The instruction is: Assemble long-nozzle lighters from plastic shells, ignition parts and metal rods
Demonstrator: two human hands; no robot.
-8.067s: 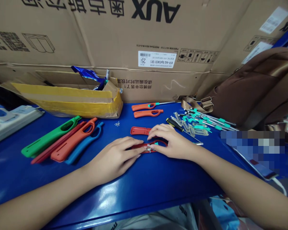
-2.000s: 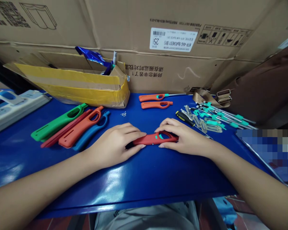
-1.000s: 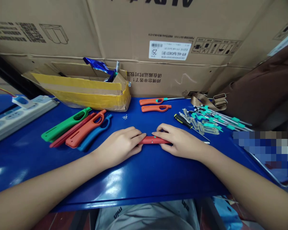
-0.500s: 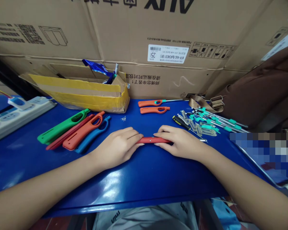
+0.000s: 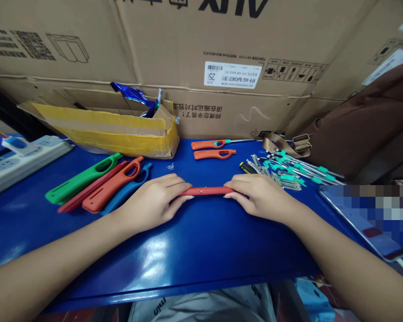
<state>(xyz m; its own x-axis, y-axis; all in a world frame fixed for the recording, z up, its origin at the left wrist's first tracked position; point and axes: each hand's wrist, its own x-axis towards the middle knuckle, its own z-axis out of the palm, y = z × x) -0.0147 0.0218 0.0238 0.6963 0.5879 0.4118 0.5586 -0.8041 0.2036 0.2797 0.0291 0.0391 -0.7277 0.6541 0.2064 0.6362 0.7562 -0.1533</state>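
Between my hands, a red lighter casing [image 5: 210, 191] lies level, seen edge-on, just over the blue table. My left hand [image 5: 157, 197] pinches its left end, and my right hand [image 5: 251, 194] grips the right end between thumb and fingers. Both ends are partly covered by fingers. To the left lie a green casing [image 5: 77, 181], an edge-on red casing [image 5: 90, 188], an orange casing [image 5: 102, 192] and a blue casing [image 5: 127, 190]. Beyond my hands sit an orange lighter with a metal tube [image 5: 206, 145] and an orange casing [image 5: 210, 154].
Metal rods with teal parts [image 5: 309, 170], clear small parts [image 5: 289, 181] and a yellow-black screwdriver [image 5: 247, 168] lie at the right. A phone [image 5: 359, 223] is near the right edge. A yellow-taped box [image 5: 121, 138], power strip [image 5: 27, 156], and brown bag [image 5: 356, 125] border the table [image 5: 201, 250].
My hands have moved slightly apart along the red casing, baring more of its middle. The right end's metal tip no longer shows past my right hand. The view has shifted a little.
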